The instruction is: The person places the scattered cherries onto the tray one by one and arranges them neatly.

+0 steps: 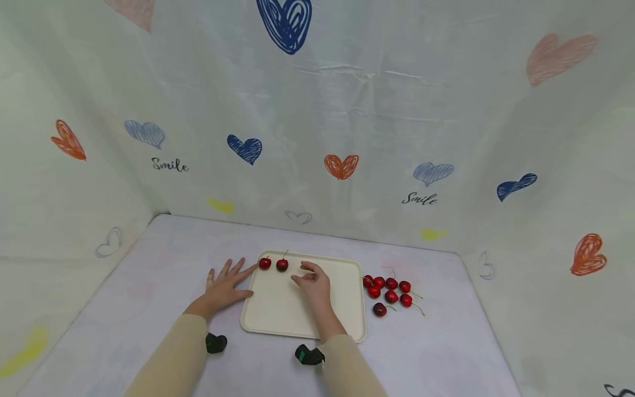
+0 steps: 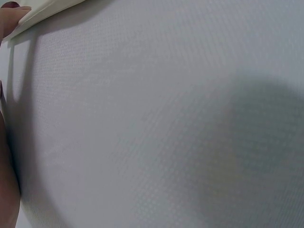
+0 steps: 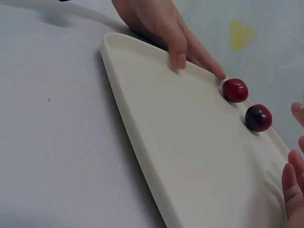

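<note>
A cream rectangular tray (image 1: 278, 309) lies on the table in front of me. Two dark red cherries sit in its far left corner area, one cherry (image 1: 265, 263) by the corner and a darker cherry (image 1: 282, 265) just right of it. My left hand (image 1: 223, 291) rests at the tray's left side with fingers spread; in the right wrist view its thumb (image 3: 178, 52) lies over the rim. Over the middle of the tray is my right hand (image 1: 317, 286), fingers loosely bent, thumb and fingertips apart, with nothing between them. In the right wrist view its fingers (image 3: 294, 175) show at the right edge.
Several loose cherries (image 1: 391, 296), some with green stems, lie in a group on the table (image 1: 421, 347) just right of the tray. A pale curtain (image 1: 382, 204) printed with hearts hangs behind the table and along its sides. Dark devices sit at both wrists.
</note>
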The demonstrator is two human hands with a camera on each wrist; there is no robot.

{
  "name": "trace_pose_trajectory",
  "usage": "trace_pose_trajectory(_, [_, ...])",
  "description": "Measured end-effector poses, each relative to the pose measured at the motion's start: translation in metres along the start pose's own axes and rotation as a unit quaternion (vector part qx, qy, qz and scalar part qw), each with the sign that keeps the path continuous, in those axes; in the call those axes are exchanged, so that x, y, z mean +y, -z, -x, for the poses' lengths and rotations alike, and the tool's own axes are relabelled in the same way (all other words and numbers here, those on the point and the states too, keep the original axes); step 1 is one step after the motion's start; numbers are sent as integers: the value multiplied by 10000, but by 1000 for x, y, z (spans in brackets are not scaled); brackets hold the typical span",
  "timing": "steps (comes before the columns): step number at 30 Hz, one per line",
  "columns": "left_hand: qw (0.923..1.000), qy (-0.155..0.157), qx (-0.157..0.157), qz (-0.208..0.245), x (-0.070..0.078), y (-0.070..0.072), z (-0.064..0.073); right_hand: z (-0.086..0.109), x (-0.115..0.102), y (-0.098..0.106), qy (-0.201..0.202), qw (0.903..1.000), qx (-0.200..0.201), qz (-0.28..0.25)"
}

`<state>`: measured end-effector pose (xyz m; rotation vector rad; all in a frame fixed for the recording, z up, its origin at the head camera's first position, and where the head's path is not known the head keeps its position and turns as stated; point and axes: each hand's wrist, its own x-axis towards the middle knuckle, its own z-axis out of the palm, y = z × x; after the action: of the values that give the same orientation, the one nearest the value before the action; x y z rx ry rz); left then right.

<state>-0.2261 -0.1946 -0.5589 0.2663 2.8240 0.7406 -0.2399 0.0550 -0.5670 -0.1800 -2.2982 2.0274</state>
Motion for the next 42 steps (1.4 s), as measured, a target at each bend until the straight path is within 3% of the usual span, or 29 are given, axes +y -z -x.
trace_pose_trajectory(11, [9999,-89,22,44,-4,-4,-1,42,1,60,38,9986,199,-481])
trace_pose_trajectory(19, [9998,-167,62,89,-3,-1,-1,62,-4,100,-282,9926,946,-704])
trace_pose_trajectory(30, [9997,-224,121,34,-9,-3,-1,74,12,150,-165,9833,1814,6])
trace_pose_trajectory(37, [9997,-209,104,-10,-11,-4,-2,77,19,169,-487,9731,2251,45])
trace_pose_trajectory(42, [9997,-206,102,25,-8,-4,-2,75,26,174,-380,9699,2400,147])
